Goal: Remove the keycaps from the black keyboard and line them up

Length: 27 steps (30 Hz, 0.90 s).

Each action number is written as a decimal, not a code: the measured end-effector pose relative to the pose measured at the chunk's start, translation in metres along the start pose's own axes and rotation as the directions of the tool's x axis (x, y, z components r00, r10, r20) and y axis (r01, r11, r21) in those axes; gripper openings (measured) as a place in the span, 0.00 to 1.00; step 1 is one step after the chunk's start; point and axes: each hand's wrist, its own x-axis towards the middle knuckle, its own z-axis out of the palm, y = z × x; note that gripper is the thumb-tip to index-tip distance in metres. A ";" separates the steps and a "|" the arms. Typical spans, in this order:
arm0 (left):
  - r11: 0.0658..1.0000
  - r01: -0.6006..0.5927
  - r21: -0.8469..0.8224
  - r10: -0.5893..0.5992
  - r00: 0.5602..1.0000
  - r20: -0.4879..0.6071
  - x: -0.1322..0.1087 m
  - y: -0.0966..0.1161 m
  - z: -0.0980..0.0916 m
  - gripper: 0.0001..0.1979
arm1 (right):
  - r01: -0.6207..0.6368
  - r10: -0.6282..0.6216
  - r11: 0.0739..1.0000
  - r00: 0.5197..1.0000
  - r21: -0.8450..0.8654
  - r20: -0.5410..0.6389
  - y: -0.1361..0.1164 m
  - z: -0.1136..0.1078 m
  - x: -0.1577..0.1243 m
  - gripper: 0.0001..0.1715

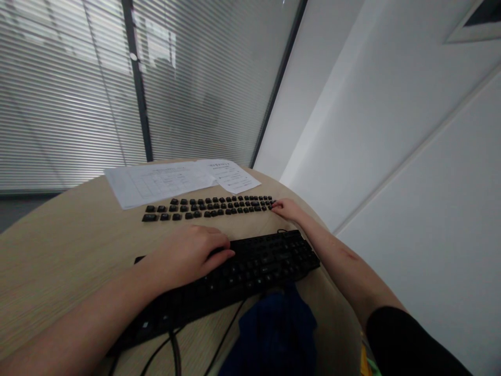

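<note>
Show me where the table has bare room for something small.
Widest: the table left of the papers and loose keycaps, beyond the left forearm. A narrow bare strip lies between keycaps and keyboard. Crowded: near the cables and at the right hand.

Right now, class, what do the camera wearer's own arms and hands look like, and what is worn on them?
The left hand and right hand show no gloves or watch. A plain black sleeve covers the upper right arm; the left forearm shows no sleeve.
</note>
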 end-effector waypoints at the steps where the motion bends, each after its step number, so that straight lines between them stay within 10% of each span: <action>1: 1.000 0.001 0.000 -0.001 1.000 -0.002 0.000 0.000 0.000 0.18 | -0.002 0.003 1.000 1.000 0.025 -0.020 -0.002 -0.003 -0.002 0.10; 9: 0.999 0.032 -0.001 -0.032 0.999 0.015 0.002 -0.004 0.001 0.16 | -0.002 0.133 0.921 0.941 0.389 -0.311 -0.011 -0.047 -0.085 0.42; 12: 0.999 0.047 0.008 -0.047 0.998 0.041 0.003 -0.008 0.004 0.17 | 0.006 0.244 0.576 0.953 0.817 -0.179 -0.020 -0.048 -0.132 0.35; 17: 0.996 0.084 0.002 -0.084 0.993 0.077 0.005 -0.013 0.012 0.16 | -0.072 0.274 0.286 0.962 0.955 -0.009 -0.041 -0.031 -0.170 0.26; 27: 0.995 0.103 -0.003 -0.102 0.990 0.096 0.005 -0.008 0.010 0.16 | -0.100 0.273 0.436 0.962 0.894 -0.026 -0.043 -0.014 -0.168 0.26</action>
